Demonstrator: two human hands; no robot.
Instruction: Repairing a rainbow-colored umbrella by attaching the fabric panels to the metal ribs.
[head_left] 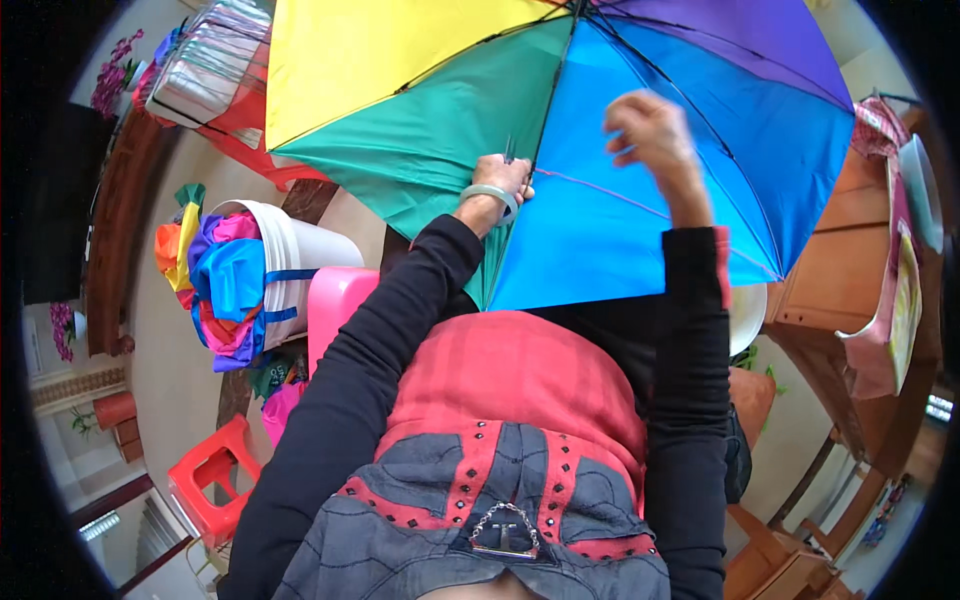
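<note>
An open umbrella point(590, 230) with rainbow panels spreads in front of me, its dark ribs showing. My left hand point(503, 178), with a pale bangle at the wrist, is closed on a rib and the cloth where green meets blue. A small dark pointed tool point(509, 150), perhaps snips, sticks up from that hand. My right hand point(652, 132) is raised over the blue panel, fingers curled together and blurred by motion; whatever they may pinch is too small to make out. A thin pink thread-like line point(610, 195) crosses the blue panel from beside my left hand toward its lower right corner.
At left stands a white bucket point(310, 245) heaped with colourful folded cloth point(228, 275). A pink plastic seat edge point(338, 295) and a red stool point(215, 470) are nearby. Wooden furniture point(835, 265) with draped cloth is at right. A bundle of rods point(210, 65) lies upper left.
</note>
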